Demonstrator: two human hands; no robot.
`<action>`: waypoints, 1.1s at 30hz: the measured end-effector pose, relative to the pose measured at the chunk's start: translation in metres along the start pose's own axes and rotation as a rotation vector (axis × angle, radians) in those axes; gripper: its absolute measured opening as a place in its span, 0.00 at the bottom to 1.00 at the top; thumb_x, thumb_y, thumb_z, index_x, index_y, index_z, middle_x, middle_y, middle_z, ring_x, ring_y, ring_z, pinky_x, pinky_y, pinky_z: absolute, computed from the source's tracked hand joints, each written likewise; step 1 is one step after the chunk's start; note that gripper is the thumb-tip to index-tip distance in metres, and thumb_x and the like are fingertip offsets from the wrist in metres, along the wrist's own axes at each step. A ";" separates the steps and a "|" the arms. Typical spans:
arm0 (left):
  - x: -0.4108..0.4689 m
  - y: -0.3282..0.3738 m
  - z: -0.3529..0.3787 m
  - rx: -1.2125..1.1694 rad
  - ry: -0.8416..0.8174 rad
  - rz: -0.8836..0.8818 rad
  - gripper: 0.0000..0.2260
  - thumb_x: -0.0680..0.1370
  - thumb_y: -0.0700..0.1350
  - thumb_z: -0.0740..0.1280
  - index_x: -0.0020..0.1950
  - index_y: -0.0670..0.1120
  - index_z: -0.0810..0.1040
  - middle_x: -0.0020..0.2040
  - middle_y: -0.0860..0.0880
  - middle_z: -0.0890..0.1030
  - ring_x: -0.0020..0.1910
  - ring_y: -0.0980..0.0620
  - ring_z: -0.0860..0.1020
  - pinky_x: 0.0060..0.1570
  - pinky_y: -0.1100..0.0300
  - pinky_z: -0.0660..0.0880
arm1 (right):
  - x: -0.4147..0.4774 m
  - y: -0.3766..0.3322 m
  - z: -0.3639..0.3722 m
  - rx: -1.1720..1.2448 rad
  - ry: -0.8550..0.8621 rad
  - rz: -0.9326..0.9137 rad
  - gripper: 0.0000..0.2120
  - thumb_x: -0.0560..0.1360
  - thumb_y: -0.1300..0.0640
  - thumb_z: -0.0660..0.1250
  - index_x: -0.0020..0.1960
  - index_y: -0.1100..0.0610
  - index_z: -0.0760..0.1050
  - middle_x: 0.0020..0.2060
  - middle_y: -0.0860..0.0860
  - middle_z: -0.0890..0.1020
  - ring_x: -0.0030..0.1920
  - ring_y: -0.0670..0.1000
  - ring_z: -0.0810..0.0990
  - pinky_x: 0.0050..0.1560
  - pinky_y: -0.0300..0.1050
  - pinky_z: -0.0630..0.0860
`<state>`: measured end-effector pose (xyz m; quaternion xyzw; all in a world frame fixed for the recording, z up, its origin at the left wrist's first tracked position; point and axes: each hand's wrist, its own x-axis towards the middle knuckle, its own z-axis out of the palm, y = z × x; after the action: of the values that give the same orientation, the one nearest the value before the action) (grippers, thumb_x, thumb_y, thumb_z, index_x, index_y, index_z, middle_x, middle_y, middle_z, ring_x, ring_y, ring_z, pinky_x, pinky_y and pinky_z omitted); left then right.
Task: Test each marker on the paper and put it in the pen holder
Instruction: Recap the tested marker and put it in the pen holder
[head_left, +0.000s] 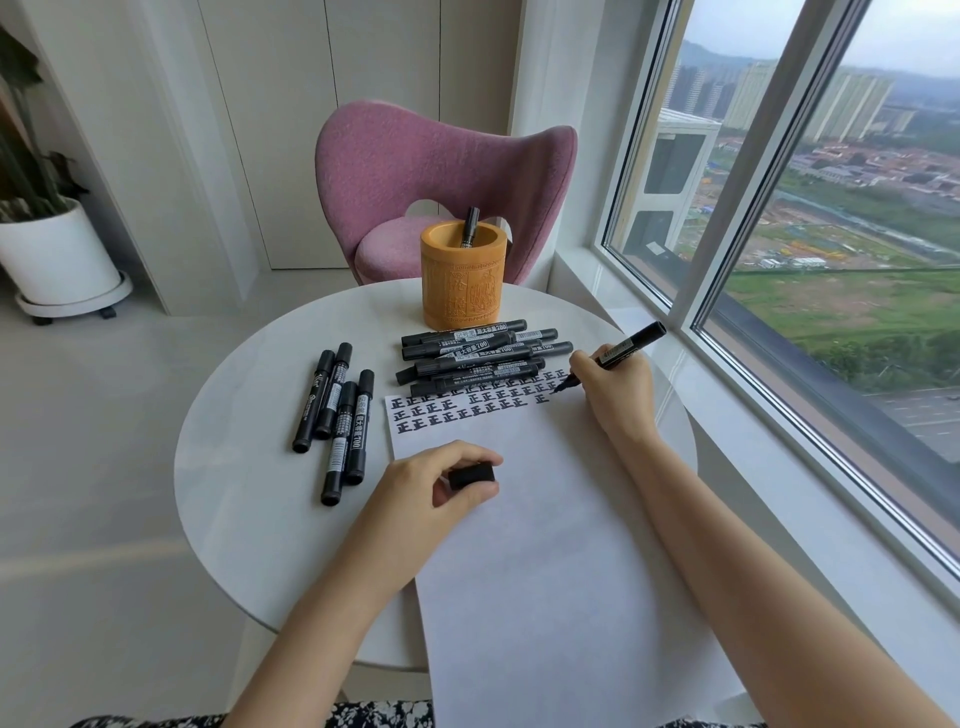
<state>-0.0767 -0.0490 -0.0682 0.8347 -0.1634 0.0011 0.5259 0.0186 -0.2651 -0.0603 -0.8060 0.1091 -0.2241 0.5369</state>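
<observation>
Testing is the step in hand. Nearest, the left hand (441, 483) pinches a black cap (471, 475) and rests on the paper (519, 545), which lies along the round table (249, 467). Farther on, the right hand (613, 389) grips the uncapped marker (623, 351), tip down at the end of the rows of black marks (467, 405). The next move probably calls for lifting the tip, seating the cap squarely, then reaching to the holder (462, 280). Four markers (337, 415) lie left of the sheet. A pile (478, 353) lies at its far edge, just before the holder, in which one marker (470, 226) stands.
</observation>
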 end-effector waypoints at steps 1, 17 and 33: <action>0.000 0.000 0.000 0.000 -0.001 -0.001 0.08 0.73 0.44 0.71 0.49 0.56 0.81 0.44 0.64 0.80 0.31 0.59 0.70 0.35 0.72 0.68 | 0.000 0.000 0.000 0.000 -0.006 -0.001 0.11 0.70 0.63 0.64 0.31 0.61 0.66 0.27 0.55 0.61 0.29 0.48 0.57 0.26 0.41 0.53; -0.001 0.000 -0.001 -0.006 -0.005 -0.003 0.08 0.73 0.45 0.71 0.48 0.57 0.81 0.43 0.62 0.80 0.30 0.59 0.69 0.35 0.72 0.67 | -0.001 -0.001 0.000 -0.028 -0.025 -0.012 0.13 0.69 0.64 0.64 0.31 0.59 0.62 0.27 0.53 0.60 0.29 0.48 0.57 0.27 0.41 0.53; 0.000 0.000 0.000 -0.018 -0.009 -0.011 0.08 0.73 0.45 0.71 0.48 0.58 0.81 0.43 0.63 0.80 0.31 0.59 0.70 0.35 0.70 0.69 | 0.000 0.000 0.000 0.000 0.001 -0.002 0.11 0.69 0.64 0.63 0.31 0.61 0.64 0.27 0.55 0.60 0.30 0.49 0.58 0.28 0.42 0.53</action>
<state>-0.0769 -0.0485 -0.0680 0.8307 -0.1611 -0.0070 0.5328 0.0187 -0.2652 -0.0602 -0.8060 0.1086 -0.2250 0.5366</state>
